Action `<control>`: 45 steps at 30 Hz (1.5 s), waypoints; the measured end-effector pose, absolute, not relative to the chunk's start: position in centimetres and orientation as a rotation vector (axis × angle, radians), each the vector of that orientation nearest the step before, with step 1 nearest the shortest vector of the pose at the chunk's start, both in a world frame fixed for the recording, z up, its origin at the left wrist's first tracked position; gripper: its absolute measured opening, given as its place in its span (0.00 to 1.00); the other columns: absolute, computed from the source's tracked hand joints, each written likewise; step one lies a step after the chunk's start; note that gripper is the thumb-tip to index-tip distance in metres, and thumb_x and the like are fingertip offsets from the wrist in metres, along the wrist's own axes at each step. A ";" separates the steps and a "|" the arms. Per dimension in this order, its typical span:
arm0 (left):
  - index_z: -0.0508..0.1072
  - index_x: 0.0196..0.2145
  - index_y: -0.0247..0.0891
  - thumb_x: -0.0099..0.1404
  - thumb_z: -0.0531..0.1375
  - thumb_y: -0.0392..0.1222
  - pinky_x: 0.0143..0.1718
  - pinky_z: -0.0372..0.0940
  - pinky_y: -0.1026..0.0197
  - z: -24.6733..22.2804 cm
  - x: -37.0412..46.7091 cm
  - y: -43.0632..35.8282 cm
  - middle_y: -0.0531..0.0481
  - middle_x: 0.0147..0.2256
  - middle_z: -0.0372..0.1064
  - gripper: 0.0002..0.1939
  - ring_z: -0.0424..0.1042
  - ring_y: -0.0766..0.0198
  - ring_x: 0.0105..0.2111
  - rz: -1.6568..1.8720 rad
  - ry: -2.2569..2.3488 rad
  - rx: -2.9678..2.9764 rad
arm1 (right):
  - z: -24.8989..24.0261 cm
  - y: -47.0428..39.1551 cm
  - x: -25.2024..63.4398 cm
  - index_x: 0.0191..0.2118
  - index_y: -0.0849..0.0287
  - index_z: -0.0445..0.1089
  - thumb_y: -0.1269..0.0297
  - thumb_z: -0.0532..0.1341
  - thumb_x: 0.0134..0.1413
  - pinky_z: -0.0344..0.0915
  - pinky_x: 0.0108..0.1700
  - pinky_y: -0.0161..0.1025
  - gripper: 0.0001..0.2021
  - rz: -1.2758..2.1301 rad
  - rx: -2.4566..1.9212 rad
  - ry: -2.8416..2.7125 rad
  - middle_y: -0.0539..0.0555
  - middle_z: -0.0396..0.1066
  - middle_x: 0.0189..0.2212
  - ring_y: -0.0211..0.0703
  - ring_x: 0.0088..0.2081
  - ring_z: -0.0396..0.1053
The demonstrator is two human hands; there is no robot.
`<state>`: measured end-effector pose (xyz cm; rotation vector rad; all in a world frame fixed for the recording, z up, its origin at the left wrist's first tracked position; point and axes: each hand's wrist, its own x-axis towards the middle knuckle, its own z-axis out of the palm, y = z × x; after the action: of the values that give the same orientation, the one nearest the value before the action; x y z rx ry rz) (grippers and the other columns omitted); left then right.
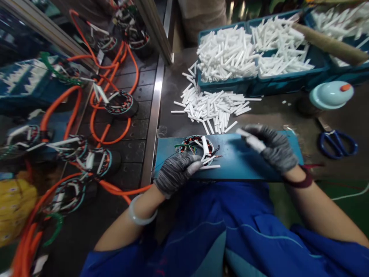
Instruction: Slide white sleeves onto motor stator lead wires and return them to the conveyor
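Observation:
My left hand [178, 171], in a grey glove with pale fingertips, is closed at the near side of a ring-shaped motor stator [188, 140]. Thumb and fingers pinch around its wires; the exact grip is partly hidden. White sleeves [205, 146] stand up from the stator's leads, and a thin white tube [210, 167] lies by the thumb. To the right, my right hand [269, 148], also gloved, is raised over the blue board [230, 165]. Between its thumb and fingers a short white sleeve tube [242, 133] pokes out toward the left.
Loose white tubes [213, 107] lie heaped behind the board. Blue bins [227, 82] full of tubes stand farther back. Blue-handled scissors [337, 144] and a light-blue-lidded bottle [331, 96] are at right. Along the left conveyor [138, 146], several stators [119, 104] sit among orange cables [115, 188].

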<state>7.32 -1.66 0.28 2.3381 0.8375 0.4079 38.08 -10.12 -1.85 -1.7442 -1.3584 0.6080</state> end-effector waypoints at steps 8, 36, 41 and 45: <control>0.81 0.43 0.39 0.75 0.55 0.48 0.43 0.73 0.58 0.8 7.4 -1.7 0.47 0.37 0.80 0.16 0.78 0.60 0.38 0.409 0.834 2.403 | -3.1 -13.1 32.2 0.45 0.55 0.80 0.50 0.67 0.55 0.75 0.39 0.45 0.17 1.042 -1.678 -1.028 0.54 0.82 0.36 0.49 0.36 0.78; 0.80 0.48 0.36 0.74 0.54 0.47 0.37 0.69 0.55 0.7 9.8 -2.4 0.39 0.41 0.79 0.18 0.78 0.51 0.40 -0.171 1.015 2.744 | -0.9 -9.1 29.9 0.51 0.56 0.79 0.63 0.56 0.67 0.74 0.47 0.47 0.15 0.690 -1.735 -1.901 0.60 0.81 0.43 0.52 0.43 0.79; 0.78 0.53 0.37 0.71 0.59 0.55 0.51 0.67 0.46 0.6 8.4 -2.7 0.37 0.44 0.79 0.22 0.75 0.45 0.48 -0.081 0.961 2.819 | -1.0 -10.7 30.3 0.57 0.56 0.74 0.61 0.58 0.67 0.75 0.48 0.48 0.17 0.625 -1.759 -1.867 0.61 0.80 0.47 0.54 0.45 0.79; 0.76 0.57 0.39 0.61 0.69 0.55 0.62 0.59 0.37 -0.3 8.7 -2.4 0.37 0.50 0.77 0.30 0.70 0.41 0.56 -0.246 0.899 2.784 | -3.1 -12.9 34.1 0.61 0.52 0.69 0.48 0.57 0.66 0.76 0.51 0.54 0.24 0.674 -1.860 -1.414 0.59 0.81 0.46 0.57 0.48 0.79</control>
<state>8.74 -2.41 -0.28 2.7842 0.8994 -0.2457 34.14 -12.93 -3.12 -1.8597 -1.4137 0.6736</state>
